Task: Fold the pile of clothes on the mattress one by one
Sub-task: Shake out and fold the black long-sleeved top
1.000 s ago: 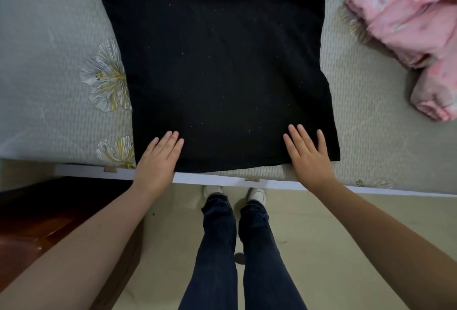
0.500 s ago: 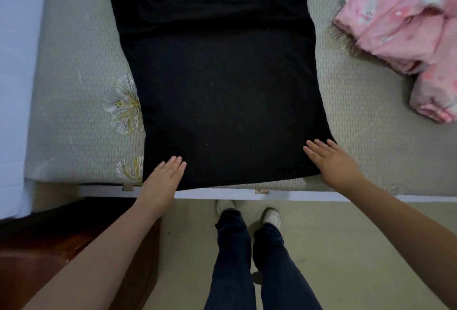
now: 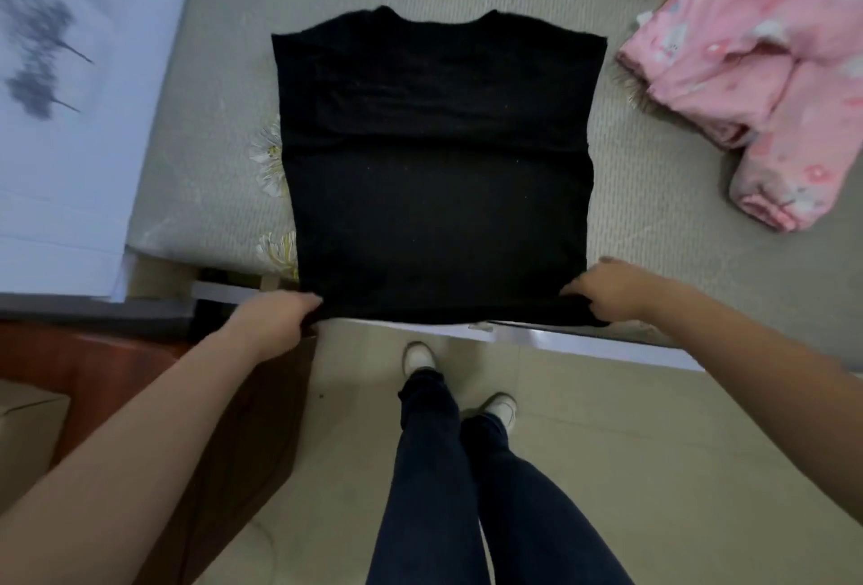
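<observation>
Nearest the camera, the person's legs (image 3: 471, 481) in dark trousers and two pale shoes (image 3: 420, 358) stand on the tiled floor (image 3: 654, 467), set a step farther back from the bed than a moment ago. Both hands have changed from lying flat with straight fingers on the cloth to taking hold of it: the left hand (image 3: 275, 320) now curls its fingers round the near left corner of the black shirt (image 3: 434, 192), and the right hand (image 3: 611, 288) pinches the near right corner, knuckles up, fingers bent down over the hem. Both forearms reach forward and inward from the lower corners of the view. The hem, which lay inside the mattress edge before, now hangs slightly over the white bed frame (image 3: 583, 344). The shirt lies flat on the grey mattress (image 3: 654, 192), sleeves folded in so it forms a rough rectangle, and its whole length with the neckline at the far end now shows, where earlier the top was cut off. A yellow-white flower print (image 3: 268, 164) on the mattress peeks from under the shirt's left edge. To the left stands a dark reddish wooden piece of furniture (image 3: 93, 365), and beyond it a white sheet with blurred grey marks (image 3: 60, 94), seen far more fully than before. At the far right, well apart from the shirt, lies a crumpled pink garment (image 3: 756, 84).
</observation>
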Demonstrator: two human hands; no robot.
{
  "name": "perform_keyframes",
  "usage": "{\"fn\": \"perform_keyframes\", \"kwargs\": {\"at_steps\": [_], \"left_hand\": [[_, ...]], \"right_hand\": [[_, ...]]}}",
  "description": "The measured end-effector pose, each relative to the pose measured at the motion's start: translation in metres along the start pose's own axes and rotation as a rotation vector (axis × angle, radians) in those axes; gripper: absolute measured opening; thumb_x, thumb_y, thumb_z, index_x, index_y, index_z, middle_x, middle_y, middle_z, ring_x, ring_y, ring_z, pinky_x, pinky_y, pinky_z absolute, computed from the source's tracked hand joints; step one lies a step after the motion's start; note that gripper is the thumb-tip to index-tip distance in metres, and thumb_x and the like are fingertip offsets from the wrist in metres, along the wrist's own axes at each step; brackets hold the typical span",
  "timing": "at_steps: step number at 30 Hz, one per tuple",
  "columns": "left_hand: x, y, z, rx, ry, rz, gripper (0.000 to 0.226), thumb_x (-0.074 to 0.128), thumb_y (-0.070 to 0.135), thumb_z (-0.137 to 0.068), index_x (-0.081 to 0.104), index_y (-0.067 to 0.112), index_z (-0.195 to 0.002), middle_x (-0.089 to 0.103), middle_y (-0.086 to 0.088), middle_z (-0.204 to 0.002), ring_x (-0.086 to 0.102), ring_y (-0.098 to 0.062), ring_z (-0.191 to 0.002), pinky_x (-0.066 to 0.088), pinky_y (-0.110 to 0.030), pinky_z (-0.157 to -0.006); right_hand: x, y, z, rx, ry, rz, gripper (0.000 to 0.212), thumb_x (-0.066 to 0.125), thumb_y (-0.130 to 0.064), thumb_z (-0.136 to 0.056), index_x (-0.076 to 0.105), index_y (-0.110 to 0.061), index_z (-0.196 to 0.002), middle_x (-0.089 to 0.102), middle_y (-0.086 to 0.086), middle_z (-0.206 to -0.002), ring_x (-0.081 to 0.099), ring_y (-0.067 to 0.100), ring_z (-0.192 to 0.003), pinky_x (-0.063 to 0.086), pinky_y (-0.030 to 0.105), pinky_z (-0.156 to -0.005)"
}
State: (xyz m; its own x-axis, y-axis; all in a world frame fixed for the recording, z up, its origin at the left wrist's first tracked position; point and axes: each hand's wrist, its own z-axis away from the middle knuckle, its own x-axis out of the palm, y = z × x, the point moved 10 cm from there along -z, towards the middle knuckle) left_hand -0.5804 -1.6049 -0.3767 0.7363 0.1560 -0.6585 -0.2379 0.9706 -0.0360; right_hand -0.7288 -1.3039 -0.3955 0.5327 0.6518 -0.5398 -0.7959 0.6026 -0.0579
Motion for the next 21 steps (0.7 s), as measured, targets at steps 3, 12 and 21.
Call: {"fn": "perform_keyframes", "kwargs": {"at_steps": [3,12,21], "left_hand": [[-0.063,-0.017,-0.012,-0.073,0.239,-0.049,0.039,0.045,0.003,-0.089,0.047,0.013,-0.127,0.056,-0.009,-0.123,0.055,-0.024,-0.109,0.044,-0.034,-0.088],[-0.210,-0.055,-0.076,-0.147,0.596,0.036,0.016,0.050,-0.014,-0.077,0.061,-0.006,-0.085,0.063,-0.026,-0.083,0.061,-0.038,-0.077,0.045,-0.037,-0.061],[-0.310,-0.081,-0.211,0.007,0.650,-0.082,0.018,0.056,-0.016,-0.070,0.061,-0.006,-0.085,0.062,-0.024,-0.081,0.060,-0.034,-0.079,0.042,-0.035,-0.073]], "right_hand": [[-0.073,0.038,0.001,0.165,0.279,0.029,0.055,0.040,-0.008,-0.088,0.031,-0.017,-0.141,0.053,0.006,-0.131,0.048,0.021,-0.121,0.014,0.039,-0.113],[-0.207,0.133,-0.013,0.496,0.737,-0.043,0.035,0.044,-0.001,-0.084,0.049,-0.004,-0.119,0.065,0.014,-0.107,0.061,0.027,-0.098,0.017,0.032,-0.099],[-0.273,0.209,-0.096,0.720,0.676,-0.242,0.024,0.047,-0.001,-0.079,0.060,-0.005,-0.099,0.063,0.014,-0.101,0.053,0.029,-0.104,0.011,0.039,-0.107]]}}
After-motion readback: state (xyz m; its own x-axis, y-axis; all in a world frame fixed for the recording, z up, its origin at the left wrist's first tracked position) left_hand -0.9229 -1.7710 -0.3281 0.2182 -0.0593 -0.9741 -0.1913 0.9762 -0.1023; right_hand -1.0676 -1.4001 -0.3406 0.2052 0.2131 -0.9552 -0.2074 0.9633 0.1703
